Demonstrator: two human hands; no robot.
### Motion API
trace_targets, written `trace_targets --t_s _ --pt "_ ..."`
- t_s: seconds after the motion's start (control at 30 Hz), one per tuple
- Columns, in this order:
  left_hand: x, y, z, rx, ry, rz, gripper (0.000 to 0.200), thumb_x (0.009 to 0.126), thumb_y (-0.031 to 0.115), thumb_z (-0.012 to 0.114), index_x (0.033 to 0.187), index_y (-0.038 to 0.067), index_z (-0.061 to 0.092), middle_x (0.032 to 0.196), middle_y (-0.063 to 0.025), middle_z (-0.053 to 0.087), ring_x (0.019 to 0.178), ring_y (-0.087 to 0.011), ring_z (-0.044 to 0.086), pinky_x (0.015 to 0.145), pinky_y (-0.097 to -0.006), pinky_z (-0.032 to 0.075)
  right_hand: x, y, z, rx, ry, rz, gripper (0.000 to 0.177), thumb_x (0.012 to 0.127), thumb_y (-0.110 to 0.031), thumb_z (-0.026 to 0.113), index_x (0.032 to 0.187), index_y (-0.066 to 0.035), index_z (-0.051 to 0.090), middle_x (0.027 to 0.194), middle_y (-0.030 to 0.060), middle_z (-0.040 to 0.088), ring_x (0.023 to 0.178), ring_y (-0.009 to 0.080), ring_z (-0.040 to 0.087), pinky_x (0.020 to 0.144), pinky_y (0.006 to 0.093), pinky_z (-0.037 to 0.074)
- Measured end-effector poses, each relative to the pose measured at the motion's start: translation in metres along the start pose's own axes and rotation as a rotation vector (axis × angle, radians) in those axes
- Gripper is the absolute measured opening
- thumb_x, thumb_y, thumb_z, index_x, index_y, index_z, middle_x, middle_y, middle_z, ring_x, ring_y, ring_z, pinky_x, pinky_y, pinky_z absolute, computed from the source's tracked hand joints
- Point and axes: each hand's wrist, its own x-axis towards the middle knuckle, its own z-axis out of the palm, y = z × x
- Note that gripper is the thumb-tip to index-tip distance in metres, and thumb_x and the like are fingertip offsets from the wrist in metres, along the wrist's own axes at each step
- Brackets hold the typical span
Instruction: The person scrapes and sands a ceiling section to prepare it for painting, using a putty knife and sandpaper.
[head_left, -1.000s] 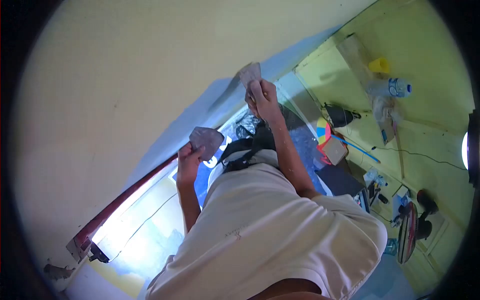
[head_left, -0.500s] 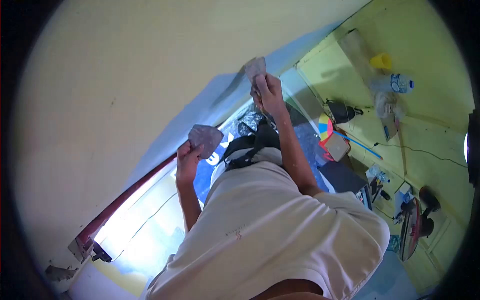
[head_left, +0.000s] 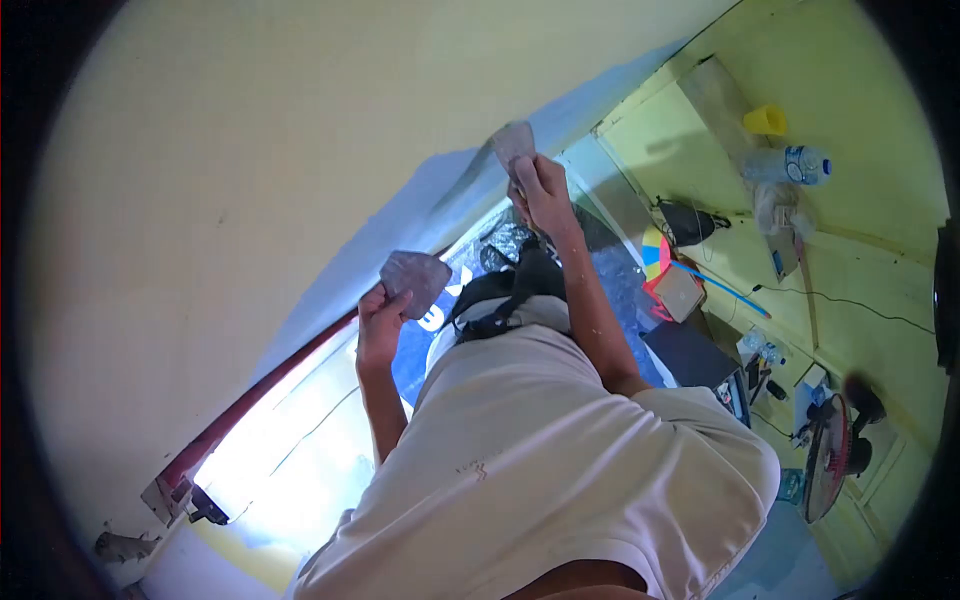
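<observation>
My left hand (head_left: 378, 322) is closed around the handle of a grey flat scraper blade (head_left: 415, 277), held up in front of my chest. My right hand (head_left: 545, 190) is raised higher and grips a second grey scraper (head_left: 512, 141), whose blade rests against the pale cream wall (head_left: 260, 170) where it meets a light blue painted band (head_left: 420, 215). A white shirt (head_left: 540, 470) and black straps (head_left: 500, 295) on my body fill the lower middle of the view.
A yellow-green floor (head_left: 860, 260) lies far below on the right, with a yellow cup (head_left: 766, 120), a plastic bottle (head_left: 792, 165), a standing fan (head_left: 835, 455), a black bag (head_left: 686, 222) and cables. A red bar (head_left: 260, 385) runs along a bright opening (head_left: 285, 450).
My right hand and its scraper have shifted slightly up and right along the wall. My left hand stays in about the same place with its blade.
</observation>
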Motion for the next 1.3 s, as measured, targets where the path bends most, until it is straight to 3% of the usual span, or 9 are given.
trace_targets --t_s 0.27,0.43,0.57,0.7,0.83,0.9,0.97,1.07,1.3 --pt "-0.005 0.003 0.006 -0.032 -0.005 0.019 0.025 0.087 0.000 0.060 0.111 -0.003 0.062 0.102 -0.0104 0.068 0.092 -0.0182 0.066 0.082 -0.0319 0.053 -0.007 0.000 -0.005 0.001 0.026 0.097 0.038 0.101 -0.037 0.052 0.082 -0.004 0.053 0.057 -0.0016 0.046 0.040 0.0051 0.041 0.036 0.0226 0.031" --pt "-0.003 -0.002 0.001 -0.022 -0.014 -0.009 0.030 0.087 -0.001 0.057 0.116 -0.003 0.060 0.112 -0.0122 0.066 0.100 -0.0195 0.065 0.085 -0.0342 0.054 -0.003 -0.010 0.004 0.059 -0.005 -0.001 0.041 0.100 -0.038 0.053 0.081 -0.003 0.053 0.056 -0.0021 0.046 0.042 0.0048 0.042 0.036 0.0228 0.031" --pt "-0.001 0.000 0.001 0.001 -0.037 -0.005 0.030 0.088 0.000 0.056 0.117 -0.002 0.060 0.112 -0.0111 0.066 0.101 -0.0197 0.065 0.086 -0.0343 0.053 0.000 0.010 -0.005 -0.039 0.053 0.088 0.042 0.100 -0.039 0.053 0.081 -0.001 0.056 0.055 -0.0015 0.048 0.044 0.0058 0.045 0.039 0.0235 0.034" --pt "-0.003 0.008 0.014 -0.018 0.002 0.012 0.029 0.089 0.001 0.056 0.117 -0.003 0.060 0.112 -0.0106 0.066 0.101 -0.0193 0.065 0.086 -0.0346 0.053 0.000 -0.022 0.008 -0.087 -0.015 -0.016 0.041 0.100 -0.036 0.053 0.080 -0.001 0.056 0.055 -0.0020 0.047 0.046 0.0055 0.046 0.041 0.0229 0.035" --pt "-0.005 -0.001 0.001 -0.031 -0.029 0.000 0.032 0.088 -0.001 0.058 0.120 -0.004 0.058 0.114 -0.0116 0.065 0.104 -0.0192 0.063 0.090 -0.0343 0.050 -0.001 0.002 -0.005 -0.029 0.021 0.089 0.041 0.100 -0.034 0.052 0.081 0.002 0.057 0.056 -0.0004 0.050 0.049 0.0065 0.047 0.044 0.0248 0.037" --pt "-0.010 0.005 0.011 -0.105 -0.014 -0.001 0.033 0.087 -0.002 0.060 0.121 -0.005 0.057 0.115 -0.0127 0.065 0.105 -0.0189 0.062 0.093 -0.0345 0.048 0.007 0.005 -0.001 -0.068 0.000 -0.054 0.040 0.101 -0.034 0.051 0.078 -0.002 0.051 0.056 -0.0028 0.044 0.044 0.0054 0.043 0.038 0.0237 0.031" --pt "-0.005 -0.002 0.006 -0.088 -0.039 0.009 0.034 0.088 -0.001 0.060 0.122 -0.005 0.057 0.117 -0.0130 0.065 0.106 -0.0201 0.063 0.093 -0.0358 0.049 0.001 -0.026 0.014 -0.129 -0.041 -0.101 0.040 0.102 -0.035 0.050 0.079 -0.002 0.050 0.056 -0.0037 0.040 0.042 0.0047 0.041 0.036 0.0232 0.029" --pt "-0.009 0.001 0.006 -0.029 -0.012 -0.004 0.036 0.088 -0.002 0.059 0.123 -0.006 0.055 0.119 -0.0135 0.064 0.106 -0.0213 0.064 0.092 -0.0359 0.051 -0.001 0.008 0.001 -0.130 0.036 0.048 0.043 0.100 -0.034 0.052 0.079 0.003 0.059 0.054 0.0015 0.051 0.049 0.0077 0.049 0.045 0.0264 0.039" --pt "-0.007 -0.003 0.006 -0.028 -0.054 0.023 0.031 0.087 -0.003 0.057 0.118 -0.005 0.058 0.114 -0.0122 0.065 0.103 -0.0205 0.064 0.086 -0.0341 0.052 -0.005 0.003 -0.002 -0.172 0.016 -0.032 0.040 0.102 -0.036 0.050 0.081 -0.001 0.053 0.054 -0.0019 0.044 0.043 0.0047 0.040 0.038 0.0233 0.031"
